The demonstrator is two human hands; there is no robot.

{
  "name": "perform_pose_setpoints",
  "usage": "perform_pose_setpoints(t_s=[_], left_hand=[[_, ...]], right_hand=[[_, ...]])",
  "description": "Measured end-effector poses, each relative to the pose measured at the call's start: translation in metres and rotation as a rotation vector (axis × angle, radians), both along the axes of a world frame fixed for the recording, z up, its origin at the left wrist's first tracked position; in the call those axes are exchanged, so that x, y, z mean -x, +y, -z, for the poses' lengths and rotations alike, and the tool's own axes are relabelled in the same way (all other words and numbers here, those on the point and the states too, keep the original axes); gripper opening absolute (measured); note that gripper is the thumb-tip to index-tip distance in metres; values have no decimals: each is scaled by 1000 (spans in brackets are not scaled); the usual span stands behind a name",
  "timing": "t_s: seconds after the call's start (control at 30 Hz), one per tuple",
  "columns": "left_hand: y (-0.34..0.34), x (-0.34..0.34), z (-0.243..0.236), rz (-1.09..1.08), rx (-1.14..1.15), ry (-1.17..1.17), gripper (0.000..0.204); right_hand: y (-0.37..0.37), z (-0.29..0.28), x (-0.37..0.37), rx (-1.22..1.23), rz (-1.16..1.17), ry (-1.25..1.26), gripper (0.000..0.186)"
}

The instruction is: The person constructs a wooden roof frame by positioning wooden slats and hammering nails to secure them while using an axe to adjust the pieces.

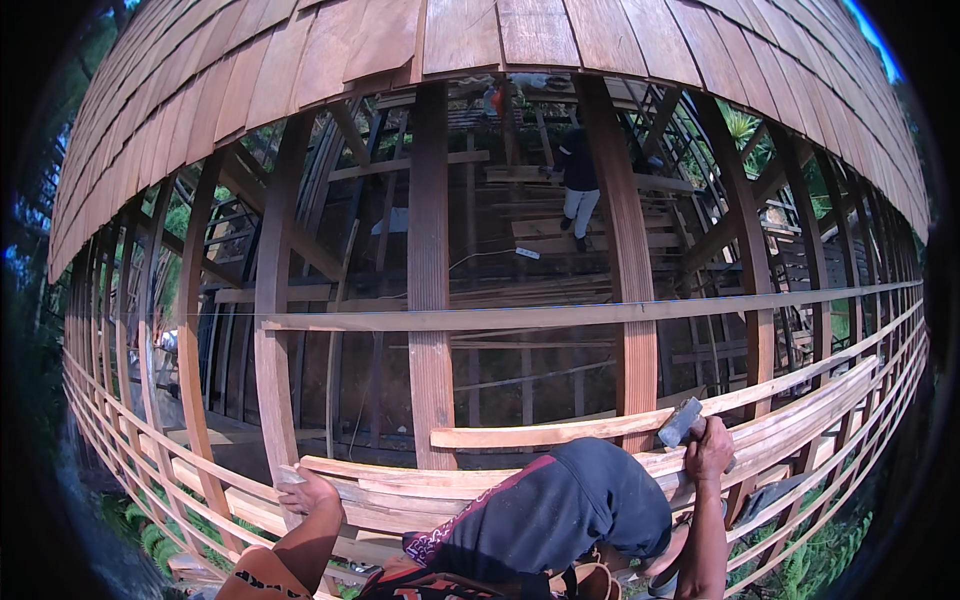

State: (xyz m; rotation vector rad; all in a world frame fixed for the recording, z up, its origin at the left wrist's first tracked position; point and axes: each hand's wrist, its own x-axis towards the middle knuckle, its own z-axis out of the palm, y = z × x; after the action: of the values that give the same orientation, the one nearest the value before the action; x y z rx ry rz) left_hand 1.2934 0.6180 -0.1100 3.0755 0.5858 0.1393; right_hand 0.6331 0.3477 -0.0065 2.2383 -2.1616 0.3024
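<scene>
My right hand (709, 452) is wrapped round a hammer (681, 423), its grey head raised above the stacked battens (760, 440) on the right. At the lower left, my left hand (312, 494) has its fingers closed on a small pale piece of wood (290, 475). That piece lies against a sloping brown rafter (272, 390). Just right of the left hand, the ends of several loose battens (400, 476) lie across the rafters. One batten (540, 435) lies by itself a little farther up, its right part running behind the hammer.
A thin batten (540, 318) crosses the rafters farther up, with a string along it. Wooden shingles (460, 40) cover the roof above. Between the rafters are open gaps down to the floor, where another person (579, 180) stands near planks. My bent knee (610, 495) is between my arms.
</scene>
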Motion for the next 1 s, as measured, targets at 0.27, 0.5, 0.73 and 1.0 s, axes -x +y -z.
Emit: perform_pose_setpoints(t_s=[0.27,0.5,0.73,1.0], left_hand=[[-19,0,-21,83,38,39,88],[25,-36,-1,215,24,11,89],[-43,57,-189,1739,621,219,53],[-242,183,-161,2578,198,704,62]], right_hand=[[10,12,11,139,37,-31,29],[4,-3,-25,281,85,-5,41],[84,-15,-32,493,331,-329,35],[150,-31,-55,474,430,-347,41]])
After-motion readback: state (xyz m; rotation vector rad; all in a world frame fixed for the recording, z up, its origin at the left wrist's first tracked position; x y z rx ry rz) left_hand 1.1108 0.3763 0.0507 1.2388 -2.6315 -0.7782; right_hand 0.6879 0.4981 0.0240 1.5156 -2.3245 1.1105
